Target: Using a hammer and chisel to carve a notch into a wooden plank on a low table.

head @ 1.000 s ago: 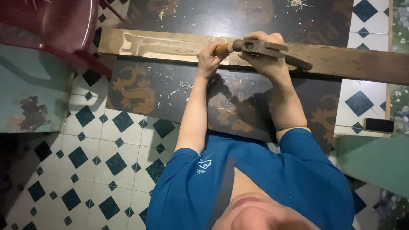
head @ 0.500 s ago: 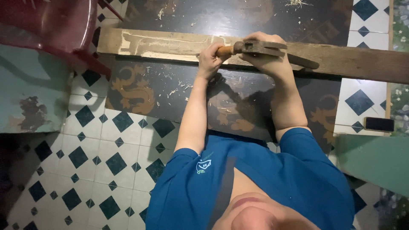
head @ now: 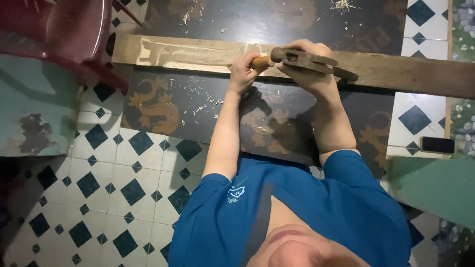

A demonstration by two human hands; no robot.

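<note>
At the upper left of the frame stands a dark red plastic chair [head: 64,34], one leg reaching down toward the left end of a long wooden plank [head: 198,52]. The plank runs across the top of the frame from left to right, lying on a dark floor mat [head: 188,106] with pale tan figures; its left part shows a lighter, freshly shaved strip, and wood shavings [head: 208,101] are scattered on the mat just below it. The mat lies on a white floor with dark diamond tiles [head: 99,183].

Near the middle of the plank, the left hand [head: 243,69] is wrapped tight around an orange-brown wooden handle [head: 261,62]. Just to its right, the right hand [head: 309,69] presses down with curled fingers over the grey wooden tool [head: 311,60], which rests on the plank's top face and points toward the right; it looks like a hand plane, though the hand hides much of it. Both forearms come up from a blue shirt [head: 316,212] at the bottom centre.

At the right edge, a small dark rectangular object [head: 437,145] lies on the tiles.
</note>
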